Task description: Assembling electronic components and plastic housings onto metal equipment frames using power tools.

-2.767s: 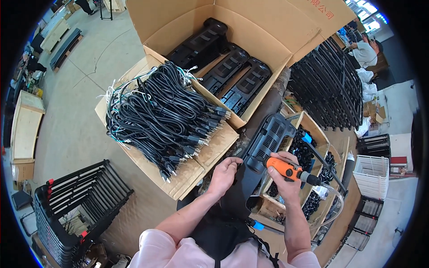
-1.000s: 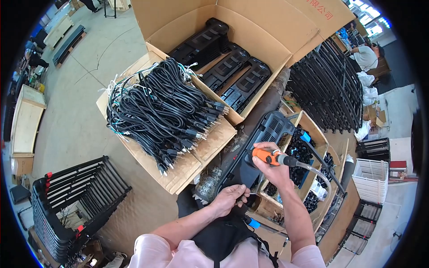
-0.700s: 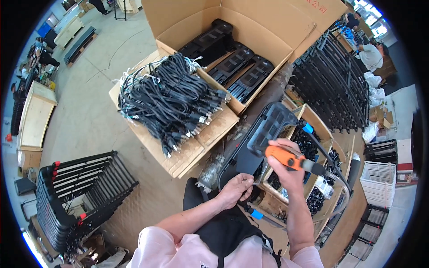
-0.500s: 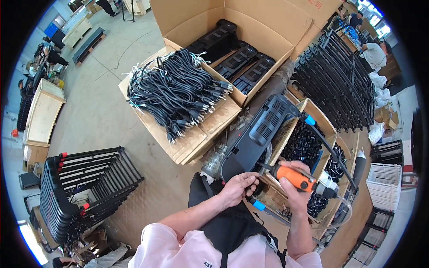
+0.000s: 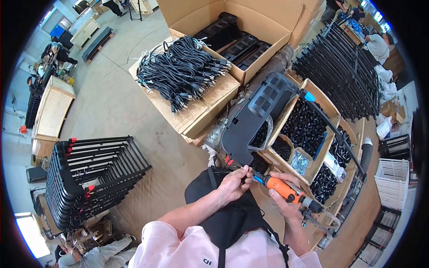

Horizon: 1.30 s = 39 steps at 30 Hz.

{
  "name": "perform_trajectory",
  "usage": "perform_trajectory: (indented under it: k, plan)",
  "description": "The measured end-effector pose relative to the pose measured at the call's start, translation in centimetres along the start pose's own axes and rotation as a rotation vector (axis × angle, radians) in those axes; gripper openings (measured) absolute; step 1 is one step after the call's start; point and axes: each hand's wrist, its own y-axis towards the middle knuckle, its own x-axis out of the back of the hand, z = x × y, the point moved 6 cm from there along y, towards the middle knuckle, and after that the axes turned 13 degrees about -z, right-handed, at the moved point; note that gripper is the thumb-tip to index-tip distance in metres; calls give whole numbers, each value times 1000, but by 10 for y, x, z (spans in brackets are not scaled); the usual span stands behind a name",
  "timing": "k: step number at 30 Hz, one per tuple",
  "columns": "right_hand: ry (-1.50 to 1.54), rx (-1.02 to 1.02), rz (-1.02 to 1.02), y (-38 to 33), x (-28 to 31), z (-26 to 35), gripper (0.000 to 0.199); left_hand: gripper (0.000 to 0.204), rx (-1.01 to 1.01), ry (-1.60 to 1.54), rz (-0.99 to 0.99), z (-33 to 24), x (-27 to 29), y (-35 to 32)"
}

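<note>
Both forearms enter at the lower edge and converge upward. Left forearm [image 5: 190, 213]: bare, on a diagonal up and to the right; wrist roughly in line with it. Left hand [image 5: 232, 185]: below and slightly right of frame centre, back of hand toward the camera, thumb and index tips brought together in a pinch, remaining fingers curled and partly hidden. Right forearm [image 5: 298, 236]: bare, steeper, nearly upright, right of centre in the lower frame. Right hand [image 5: 284, 208]: slightly lower than the left, closed in a wraparound grip. Hands near each other, apart.
</note>
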Motion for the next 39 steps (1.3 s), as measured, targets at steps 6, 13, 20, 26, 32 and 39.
perform_trajectory:
  k: [6,13,20,26,32,39]
  plan:
    - [-93,-15,-33,-16,-2,6,48,21,120,37,11,8,4,-6]
    - [-128,-47,-108,-23,-14,7,48,22,242,99,27,8,8,-7]
    - [-189,-58,-164,-19,-32,2,48,26,246,242,-40,0,16,-10]
    - [-234,-127,-232,-10,-44,-6,45,26,164,416,14,-16,28,-13]
    - [-289,-178,-212,1,-55,-22,42,25,57,549,120,-28,39,-8]
    - [-512,-74,-45,13,-74,-14,36,24,-20,631,64,-42,48,0]
